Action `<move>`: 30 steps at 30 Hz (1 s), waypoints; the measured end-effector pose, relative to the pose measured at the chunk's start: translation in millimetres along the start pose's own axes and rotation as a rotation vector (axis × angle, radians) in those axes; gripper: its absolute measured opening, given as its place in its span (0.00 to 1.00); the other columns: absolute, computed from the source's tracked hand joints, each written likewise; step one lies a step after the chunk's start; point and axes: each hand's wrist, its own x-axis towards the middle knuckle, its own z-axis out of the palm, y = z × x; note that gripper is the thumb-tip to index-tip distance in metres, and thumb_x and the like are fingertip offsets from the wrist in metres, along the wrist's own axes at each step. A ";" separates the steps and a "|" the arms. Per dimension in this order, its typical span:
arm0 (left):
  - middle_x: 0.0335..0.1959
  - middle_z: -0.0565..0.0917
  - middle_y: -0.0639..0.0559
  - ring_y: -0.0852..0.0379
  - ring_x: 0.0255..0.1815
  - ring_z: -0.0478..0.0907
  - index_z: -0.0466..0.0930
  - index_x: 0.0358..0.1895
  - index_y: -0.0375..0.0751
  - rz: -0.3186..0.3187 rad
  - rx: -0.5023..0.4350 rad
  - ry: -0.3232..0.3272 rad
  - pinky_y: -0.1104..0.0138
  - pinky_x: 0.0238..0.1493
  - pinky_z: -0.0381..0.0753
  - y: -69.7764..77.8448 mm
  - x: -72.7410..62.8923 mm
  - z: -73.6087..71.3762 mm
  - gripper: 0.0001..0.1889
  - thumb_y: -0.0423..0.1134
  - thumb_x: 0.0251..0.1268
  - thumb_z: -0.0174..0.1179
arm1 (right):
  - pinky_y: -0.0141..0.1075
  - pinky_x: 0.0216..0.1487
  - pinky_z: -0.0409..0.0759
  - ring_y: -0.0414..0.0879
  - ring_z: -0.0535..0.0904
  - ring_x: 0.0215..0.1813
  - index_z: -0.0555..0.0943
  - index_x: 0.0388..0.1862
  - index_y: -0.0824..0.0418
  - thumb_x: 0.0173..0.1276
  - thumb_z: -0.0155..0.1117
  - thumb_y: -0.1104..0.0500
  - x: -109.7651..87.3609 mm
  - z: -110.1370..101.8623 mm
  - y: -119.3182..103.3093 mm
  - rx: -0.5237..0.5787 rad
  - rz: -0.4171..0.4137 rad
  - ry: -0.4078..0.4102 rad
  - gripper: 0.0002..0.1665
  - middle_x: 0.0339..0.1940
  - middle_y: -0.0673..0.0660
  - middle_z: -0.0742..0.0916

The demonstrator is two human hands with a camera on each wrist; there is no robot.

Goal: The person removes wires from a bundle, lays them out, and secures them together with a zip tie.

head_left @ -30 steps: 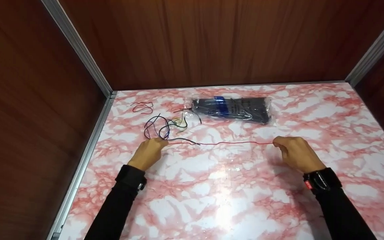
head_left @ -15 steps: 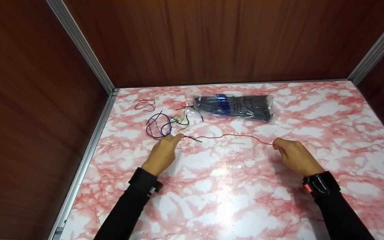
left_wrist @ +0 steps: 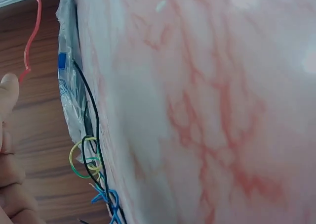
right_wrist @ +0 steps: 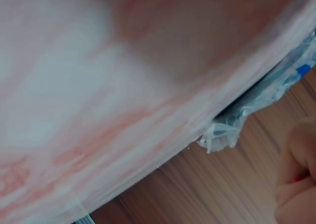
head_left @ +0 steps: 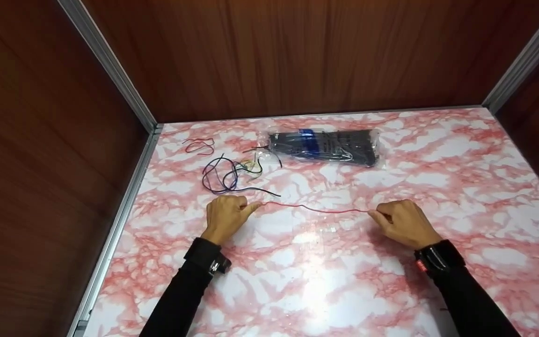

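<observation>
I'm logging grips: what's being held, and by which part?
The left hand and right hand pinch a red wire at opposite ends of its visible stretch; its tips are hidden.

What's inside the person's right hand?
The red wire runs into the right hand, and a red bit shows in the right wrist view; any length covered by the grip cannot be seen.

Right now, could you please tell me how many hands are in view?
2: the left hand, pinching a red wire, and the right hand, holding the same wire farther to the right.
</observation>
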 end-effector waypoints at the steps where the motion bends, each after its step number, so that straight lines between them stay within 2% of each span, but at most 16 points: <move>1: 0.10 0.54 0.64 0.60 0.10 0.58 0.57 0.09 0.56 -0.001 -0.032 0.012 0.63 0.12 0.54 -0.9 -0.2 -0.9 0.30 0.62 0.57 0.63 | 0.32 0.23 0.61 0.35 0.58 0.17 0.65 0.13 0.45 0.68 0.64 0.53 0.2 0.2 -0.4 0.021 -0.024 0.007 0.25 0.12 0.39 0.63; 4: 0.08 0.54 0.66 0.62 0.11 0.56 0.58 0.07 0.54 -0.006 -0.160 0.046 0.65 0.13 0.53 -4.5 -0.6 -5.3 0.30 0.56 0.58 0.66 | 0.29 0.21 0.57 0.32 0.55 0.16 0.63 0.12 0.45 0.68 0.64 0.57 1.1 -1.1 -2.6 0.086 -0.071 0.013 0.27 0.12 0.36 0.60; 7: 0.08 0.54 0.66 0.64 0.11 0.53 0.58 0.06 0.51 -0.035 -0.326 0.065 0.68 0.15 0.50 -7.2 0.5 -12.9 0.31 0.49 0.58 0.69 | 0.27 0.20 0.55 0.30 0.53 0.16 0.62 0.12 0.45 0.68 0.64 0.59 1.5 -4.7 -5.0 0.136 -0.112 -0.005 0.28 0.13 0.36 0.59; 9: 0.08 0.55 0.65 0.65 0.12 0.52 0.58 0.06 0.50 -0.076 -0.466 0.061 0.70 0.15 0.48 -3.6 1.3 -18.4 0.31 0.45 0.58 0.70 | 0.26 0.19 0.55 0.30 0.53 0.16 0.62 0.13 0.46 0.67 0.64 0.60 0.8 -8.5 -4.1 0.145 -0.131 -0.013 0.28 0.13 0.36 0.59; 11: 0.08 0.55 0.64 0.65 0.11 0.50 0.58 0.06 0.48 -0.105 -0.629 0.030 0.71 0.14 0.47 6.5 0.3 -24.8 0.31 0.41 0.59 0.69 | 0.26 0.19 0.55 0.30 0.54 0.16 0.62 0.13 0.45 0.66 0.65 0.60 -1.2 -12.3 0.2 0.119 -0.136 -0.012 0.28 0.13 0.36 0.60; 12: 0.08 0.56 0.63 0.65 0.11 0.50 0.58 0.07 0.47 -0.097 -0.705 0.011 0.71 0.14 0.47 14.0 -1.1 -28.3 0.30 0.39 0.59 0.69 | 0.26 0.19 0.56 0.30 0.54 0.16 0.62 0.13 0.45 0.65 0.66 0.61 -2.3 -14.0 3.6 0.096 -0.131 -0.010 0.28 0.12 0.36 0.60; 14: 0.07 0.57 0.62 0.65 0.10 0.51 0.58 0.07 0.46 -0.037 -0.814 -0.043 0.71 0.12 0.48 31.4 -4.3 -35.3 0.30 0.36 0.61 0.67 | 0.28 0.20 0.58 0.31 0.56 0.15 0.63 0.12 0.45 0.64 0.67 0.61 -3.7 -16.9 11.2 0.042 -0.120 0.002 0.28 0.12 0.36 0.61; 17: 0.08 0.55 0.60 0.64 0.10 0.49 0.58 0.08 0.46 0.097 -0.888 -0.123 0.70 0.12 0.48 53.6 -9.3 -44.4 0.29 0.33 0.62 0.65 | 0.31 0.23 0.61 0.33 0.58 0.16 0.63 0.12 0.46 0.64 0.67 0.60 -6.5 -17.8 21.2 -0.023 -0.074 0.012 0.27 0.12 0.37 0.62; 20: 0.11 0.56 0.60 0.64 0.13 0.51 0.61 0.11 0.45 0.146 -0.852 -0.203 0.70 0.16 0.50 56.7 -13.9 -47.0 0.25 0.35 0.65 0.63 | 0.33 0.23 0.63 0.35 0.59 0.15 0.63 0.12 0.46 0.65 0.67 0.59 -12.5 -17.7 26.2 -0.039 -0.018 0.019 0.28 0.11 0.38 0.62; 22: 0.13 0.63 0.61 0.65 0.15 0.56 0.69 0.15 0.43 0.104 -0.811 -0.265 0.71 0.18 0.57 47.7 -16.1 -43.9 0.20 0.35 0.67 0.61 | 0.32 0.22 0.62 0.34 0.58 0.15 0.63 0.12 0.46 0.66 0.66 0.58 -17.5 -18.5 26.9 -0.026 0.007 0.008 0.27 0.11 0.37 0.61; 24: 0.16 0.68 0.62 0.65 0.18 0.62 0.76 0.20 0.43 0.097 -0.704 -0.301 0.70 0.22 0.64 34.4 -17.2 -37.5 0.14 0.34 0.67 0.60 | 0.31 0.21 0.61 0.33 0.57 0.14 0.64 0.12 0.45 0.67 0.66 0.58 -21.9 -19.7 25.6 0.017 0.026 -0.006 0.27 0.11 0.36 0.61; 27: 0.20 0.74 0.63 0.65 0.22 0.68 0.82 0.26 0.44 0.108 -0.520 -0.317 0.68 0.28 0.71 14.7 -16.5 -24.2 0.09 0.32 0.65 0.60 | 0.29 0.20 0.58 0.32 0.56 0.15 0.65 0.13 0.44 0.69 0.64 0.56 -25.0 -21.3 21.4 0.104 0.048 -0.036 0.26 0.12 0.36 0.60; 29: 0.18 0.71 0.62 0.65 0.22 0.67 0.81 0.25 0.42 0.110 -0.434 -0.325 0.68 0.27 0.69 5.0 -13.7 -16.8 0.10 0.34 0.66 0.60 | 0.29 0.19 0.58 0.33 0.55 0.15 0.66 0.13 0.45 0.70 0.62 0.55 -26.1 -22.4 18.7 0.147 0.068 -0.045 0.25 0.12 0.37 0.61; 30: 0.18 0.71 0.62 0.65 0.21 0.67 0.81 0.26 0.41 0.100 -0.423 -0.334 0.68 0.27 0.69 1.1 -12.5 -14.2 0.10 0.34 0.67 0.60 | 0.29 0.20 0.59 0.33 0.56 0.15 0.67 0.13 0.45 0.71 0.62 0.55 -27.5 -23.3 17.5 0.161 0.087 -0.051 0.25 0.12 0.38 0.61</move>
